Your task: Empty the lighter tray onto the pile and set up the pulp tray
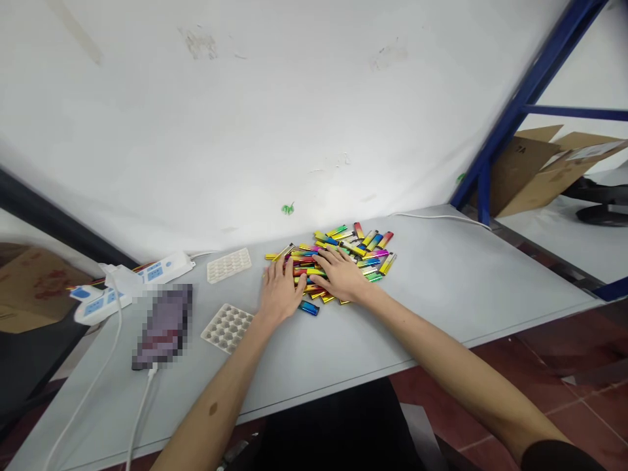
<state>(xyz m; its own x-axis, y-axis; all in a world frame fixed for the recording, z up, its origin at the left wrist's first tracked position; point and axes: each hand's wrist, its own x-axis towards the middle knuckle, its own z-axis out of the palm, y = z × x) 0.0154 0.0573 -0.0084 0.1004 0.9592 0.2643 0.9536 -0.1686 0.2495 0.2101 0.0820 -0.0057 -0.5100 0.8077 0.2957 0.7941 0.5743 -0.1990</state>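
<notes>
Just left of lighters (pixel 305 271): two trays (pixel 229 265).

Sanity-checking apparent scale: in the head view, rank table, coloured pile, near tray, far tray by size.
1. Table
2. Coloured pile
3. Near tray and far tray, unranked: the near one looks larger, but is closer and partly behind the left arm.

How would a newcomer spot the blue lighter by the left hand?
On the grey table, find the lighter pile. At its near edge, beside the left hand, lies the blue lighter. It sits closest to the table's front edge, mostly blue beside largely yellow neighbours.
</notes>
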